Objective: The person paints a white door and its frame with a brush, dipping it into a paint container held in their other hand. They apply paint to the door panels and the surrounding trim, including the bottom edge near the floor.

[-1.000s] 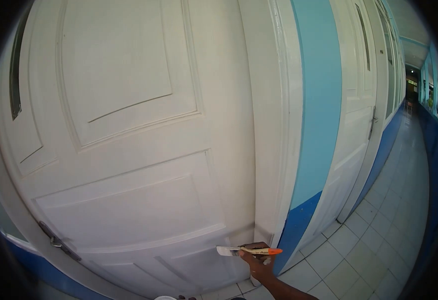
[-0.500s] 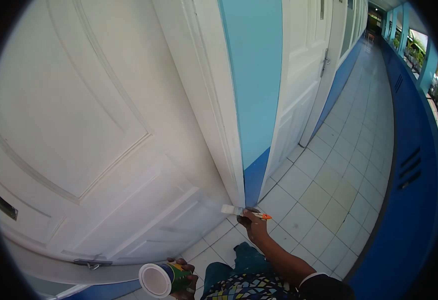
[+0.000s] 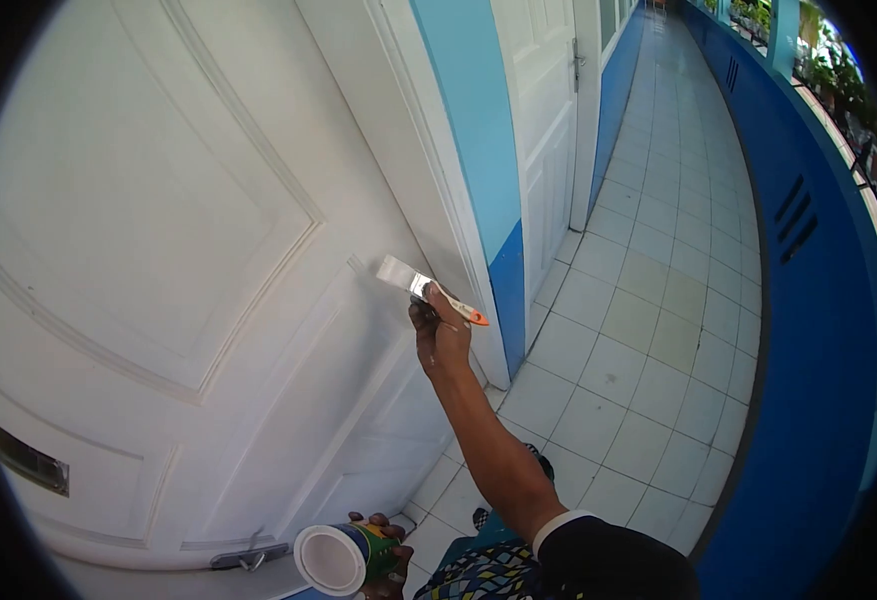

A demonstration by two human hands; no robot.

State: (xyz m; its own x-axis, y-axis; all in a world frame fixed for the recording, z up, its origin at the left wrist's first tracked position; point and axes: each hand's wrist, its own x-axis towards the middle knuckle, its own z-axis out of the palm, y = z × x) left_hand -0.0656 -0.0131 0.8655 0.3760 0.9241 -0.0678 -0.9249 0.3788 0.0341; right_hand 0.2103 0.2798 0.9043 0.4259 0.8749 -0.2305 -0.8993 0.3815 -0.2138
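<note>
My right hand [image 3: 442, 325] is closed around a paintbrush [image 3: 463, 305] with a pale handle, an orange tip and a metal ferrule. Its white-coated bristles point up and left, close over the edge of a white panelled door [image 3: 258, 350]. Dark stains mark the fingers. At the bottom, my left hand [image 3: 388, 555] wraps around a paint can [image 3: 333, 560] with a green, yellow and blue label. The can's mouth faces me, and its inside looks white.
The white door frame [image 3: 423, 150] stands right of the door, beside a blue wall strip [image 3: 473, 100]. A door handle [image 3: 248, 557] and a dark slot [image 3: 28, 457] are at lower left. Farther on are another white door [image 3: 546, 110], the tiled corridor floor [image 3: 608, 370] and a blue parapet [image 3: 808, 330] with plants beyond.
My right hand has raised the paintbrush up and left, from low by the frame's foot to higher on the door's edge. The view has shifted; my left hand still holds the paint can.
</note>
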